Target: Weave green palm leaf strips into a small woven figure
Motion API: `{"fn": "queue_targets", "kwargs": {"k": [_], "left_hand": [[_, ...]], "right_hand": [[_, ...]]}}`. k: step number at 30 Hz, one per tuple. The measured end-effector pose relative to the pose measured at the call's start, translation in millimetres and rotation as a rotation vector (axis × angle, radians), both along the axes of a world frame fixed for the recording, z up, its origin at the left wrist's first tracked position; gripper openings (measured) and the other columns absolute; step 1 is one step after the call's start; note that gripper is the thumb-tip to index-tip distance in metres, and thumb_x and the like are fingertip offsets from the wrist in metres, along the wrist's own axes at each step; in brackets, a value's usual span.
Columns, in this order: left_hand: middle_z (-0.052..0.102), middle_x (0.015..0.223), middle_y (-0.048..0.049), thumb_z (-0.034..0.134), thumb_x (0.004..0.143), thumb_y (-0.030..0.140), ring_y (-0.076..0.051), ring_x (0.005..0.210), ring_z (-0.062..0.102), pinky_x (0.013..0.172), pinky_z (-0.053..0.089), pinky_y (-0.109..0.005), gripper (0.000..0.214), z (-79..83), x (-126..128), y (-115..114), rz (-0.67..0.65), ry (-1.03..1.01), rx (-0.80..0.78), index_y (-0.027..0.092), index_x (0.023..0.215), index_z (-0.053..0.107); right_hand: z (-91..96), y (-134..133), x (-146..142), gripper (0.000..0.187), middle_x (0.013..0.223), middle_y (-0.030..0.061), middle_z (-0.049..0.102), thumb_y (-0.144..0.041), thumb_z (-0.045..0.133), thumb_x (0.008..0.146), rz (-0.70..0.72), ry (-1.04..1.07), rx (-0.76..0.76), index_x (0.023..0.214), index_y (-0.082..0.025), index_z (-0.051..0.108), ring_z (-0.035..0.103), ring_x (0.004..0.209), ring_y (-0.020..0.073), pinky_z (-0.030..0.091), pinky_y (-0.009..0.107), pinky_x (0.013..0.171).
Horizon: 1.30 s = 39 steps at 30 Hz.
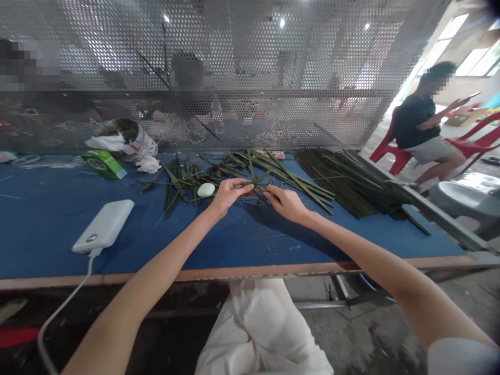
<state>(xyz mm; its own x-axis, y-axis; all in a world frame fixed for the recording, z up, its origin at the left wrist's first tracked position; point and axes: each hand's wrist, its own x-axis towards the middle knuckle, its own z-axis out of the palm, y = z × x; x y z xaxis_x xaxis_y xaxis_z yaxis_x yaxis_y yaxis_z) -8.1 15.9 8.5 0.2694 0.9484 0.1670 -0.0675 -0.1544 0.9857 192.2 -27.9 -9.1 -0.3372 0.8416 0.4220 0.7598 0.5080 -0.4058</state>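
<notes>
Left hand (230,195) and right hand (285,204) pinching narrow green palm-leaf strips (253,182), smooth white egg-shaped object (205,190) just left, flat white power bank (103,226) farther left, dark green leaf bundle (347,182) right, blue desk (195,245) beneath

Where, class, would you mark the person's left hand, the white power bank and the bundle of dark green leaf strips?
left hand (230,195), head view, back of the hand
white power bank (103,226), head view, top face
bundle of dark green leaf strips (351,182), head view, middle of the bundle

"Where did the view look from?"
"The person's head, facing forward and down, close above the left hand (230,195) and right hand (285,203), across the blue worktable (47,234) toward the perforated metal screen (219,62) on the far side."
</notes>
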Motion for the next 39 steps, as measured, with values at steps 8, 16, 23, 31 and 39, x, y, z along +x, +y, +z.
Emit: {"fn": "queue_targets", "kwargs": {"k": [8,16,23,31,39], "left_hand": [[0.072,0.077,-0.0063,0.085,0.059,0.037,-0.021,0.071,0.067,0.078,0.053,-0.038,0.032,-2.4,8.6,-10.6,0.073,-0.082,-0.030,0.017,0.082,0.075],[0.071,0.073,-0.0039,0.084,0.060,0.031,-0.018,0.069,0.066,0.078,0.053,-0.035,0.027,-3.2,14.0,-16.1,0.110,-0.172,-0.102,0.016,0.079,0.074],[0.070,0.072,-0.0027,0.084,0.061,0.028,-0.016,0.071,0.066,0.081,0.053,-0.032,0.025,-6.8,16.0,-15.9,0.036,-0.281,-0.190,0.015,0.079,0.071],[0.070,0.074,-0.0034,0.081,0.067,0.024,-0.015,0.073,0.067,0.081,0.052,-0.028,0.017,-15.7,15.1,-9.1,-0.073,-0.364,-0.268,0.015,0.077,0.069],[0.071,0.078,-0.0046,0.079,0.068,0.026,-0.015,0.074,0.067,0.077,0.051,-0.027,0.019,-9.7,5.9,-2.5,0.152,-0.308,-0.178,0.014,0.079,0.070]], "right_hand": [[1.7,-2.9,-4.0,0.027,0.061,0.0003,0.051,-0.037,0.037,0.098,-0.033,0.033,0.006,0.082,-0.020,0.050,0.044,0.052,0.0144,0.023,0.023,0.054],[0.4,-2.3,-6.3,0.027,0.060,-0.0007,0.050,-0.036,0.037,0.099,-0.046,0.051,0.025,0.082,-0.020,0.050,0.045,0.051,0.0131,0.023,0.023,0.053],[-1.3,-3.6,-9.7,0.026,0.060,-0.0005,0.049,-0.035,0.036,0.098,-0.087,0.038,0.036,0.082,-0.020,0.049,0.043,0.050,0.0127,0.021,0.023,0.052],[-1.2,-4.9,-11.9,0.024,0.061,-0.0006,0.050,-0.033,0.037,0.098,-0.098,0.065,0.017,0.082,-0.019,0.050,0.041,0.049,0.0121,0.022,0.024,0.052],[0.5,0.7,-2.5,0.029,0.061,0.0005,0.057,-0.031,0.040,0.097,-0.004,-0.001,-0.161,0.074,-0.019,0.053,0.050,0.054,0.0129,0.027,0.023,0.054]]}}
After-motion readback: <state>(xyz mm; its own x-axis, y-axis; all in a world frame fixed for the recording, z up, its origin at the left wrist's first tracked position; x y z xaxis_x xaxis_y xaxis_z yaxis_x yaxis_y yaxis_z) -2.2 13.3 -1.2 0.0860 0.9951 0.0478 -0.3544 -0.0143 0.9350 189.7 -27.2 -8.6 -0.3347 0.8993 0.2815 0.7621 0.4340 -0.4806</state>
